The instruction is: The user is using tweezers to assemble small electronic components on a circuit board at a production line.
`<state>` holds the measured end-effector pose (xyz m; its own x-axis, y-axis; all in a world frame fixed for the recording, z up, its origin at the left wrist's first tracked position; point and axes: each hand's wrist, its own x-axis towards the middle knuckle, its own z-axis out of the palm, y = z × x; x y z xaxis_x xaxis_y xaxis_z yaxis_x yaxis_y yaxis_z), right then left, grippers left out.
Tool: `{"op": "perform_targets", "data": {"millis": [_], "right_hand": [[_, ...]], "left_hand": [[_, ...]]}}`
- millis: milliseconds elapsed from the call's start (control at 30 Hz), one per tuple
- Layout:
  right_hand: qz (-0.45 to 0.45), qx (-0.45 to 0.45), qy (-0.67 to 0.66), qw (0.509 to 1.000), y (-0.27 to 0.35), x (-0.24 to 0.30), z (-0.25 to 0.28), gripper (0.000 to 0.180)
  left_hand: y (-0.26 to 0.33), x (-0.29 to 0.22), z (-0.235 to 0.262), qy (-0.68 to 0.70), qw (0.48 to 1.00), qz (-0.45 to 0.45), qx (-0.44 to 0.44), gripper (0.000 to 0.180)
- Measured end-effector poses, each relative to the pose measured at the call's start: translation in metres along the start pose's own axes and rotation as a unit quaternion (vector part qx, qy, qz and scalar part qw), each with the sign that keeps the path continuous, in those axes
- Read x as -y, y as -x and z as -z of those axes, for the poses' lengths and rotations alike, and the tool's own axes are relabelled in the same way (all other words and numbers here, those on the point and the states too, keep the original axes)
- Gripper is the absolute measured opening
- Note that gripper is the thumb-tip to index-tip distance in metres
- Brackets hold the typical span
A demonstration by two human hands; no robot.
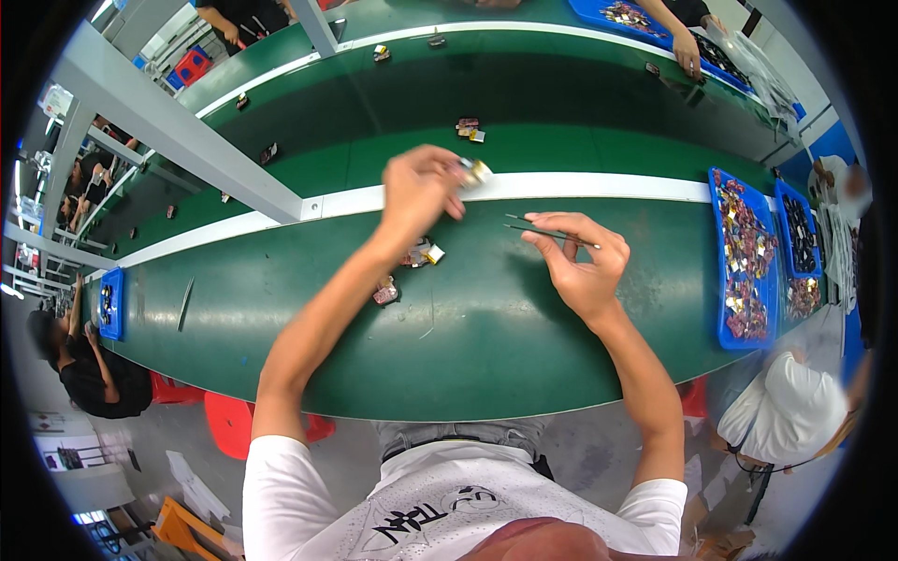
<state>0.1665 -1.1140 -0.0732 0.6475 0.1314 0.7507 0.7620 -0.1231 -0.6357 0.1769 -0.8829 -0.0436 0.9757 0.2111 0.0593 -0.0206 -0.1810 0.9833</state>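
Note:
My left hand (418,187), smeared by motion, is over the white rail (599,187) with its fingers closed on a small electronic part (476,174). The part is blurred, pale with some yellow. To its right, my right hand (591,266) pinches a pair of thin dark tweezers (543,232), tips pointing left above the green table (496,346). Two more small electronic parts lie by my left forearm: one silver and yellow (432,253), one dark and reddish (385,291). My forearm partly hides them.
Beyond the rail, a green conveyor belt (374,154) carries scattered parts (470,130). A blue tray (721,323) of parts stands right, beside another blue tray (782,201) with black pieces. Spare tweezers (185,305) lie left. A grey post (187,122) rises far left. Co-workers sit around.

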Motion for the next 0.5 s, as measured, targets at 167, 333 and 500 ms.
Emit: {"op": "perform_targets", "data": {"millis": [167, 333, 500], "right_hand": [[0.027, -0.01, 0.01, 1.0, -0.002, -0.003, 0.002, 0.017], [0.06, -0.006, 0.014, 0.998, -0.004, -0.002, -0.001, 0.019], [0.066, -0.001, 0.03, 0.997, -0.003, -0.003, -0.001, 0.019]], "left_hand": [[-0.085, 0.026, 0.07, -0.169, 0.973, -0.038, -0.153, 0.019], [-0.119, 0.037, 0.108, -0.526, 0.817, -0.119, -0.202, 0.021], [-0.131, 0.012, 0.056, -0.447, 0.846, -0.29, -0.031, 0.015]]}}
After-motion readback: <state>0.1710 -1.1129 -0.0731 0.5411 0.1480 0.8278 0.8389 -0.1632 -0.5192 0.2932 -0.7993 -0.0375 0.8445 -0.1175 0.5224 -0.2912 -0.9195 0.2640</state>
